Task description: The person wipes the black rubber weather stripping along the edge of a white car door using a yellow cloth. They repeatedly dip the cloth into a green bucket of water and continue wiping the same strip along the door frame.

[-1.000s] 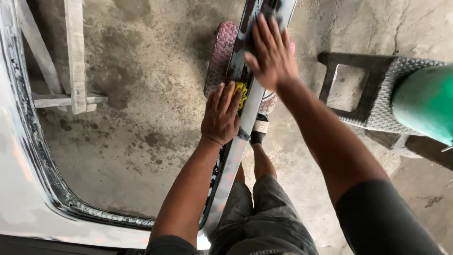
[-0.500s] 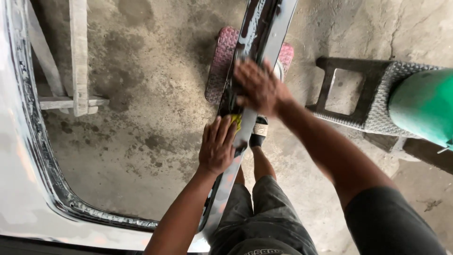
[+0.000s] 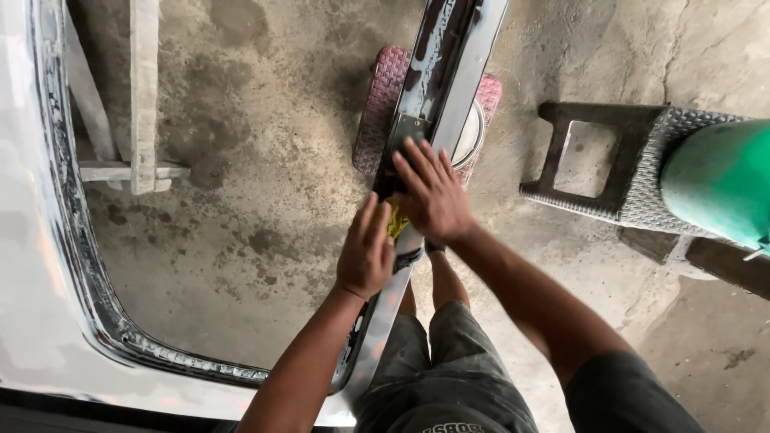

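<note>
Both hands pressing flat on the metal strip (image 3: 433,88).
Left hand (image 3: 366,250) lying open on the strip; right hand (image 3: 434,192) just ahead, fingers spread, covering a yellow pad (image 3: 396,222) between the hands. Pink stool (image 3: 383,104) sitting beyond the right hand.

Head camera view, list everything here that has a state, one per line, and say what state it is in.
left hand: flat, pressing on the metal strip
right hand: fingers spread, flat on the strip
metal strip: long, scuffed, lying across the pink stool
yellow pad: squeezed between the hands
pink stool: standing under the strip
grey panel: dull, edge rough
green drum: resting on a woven stool
</note>
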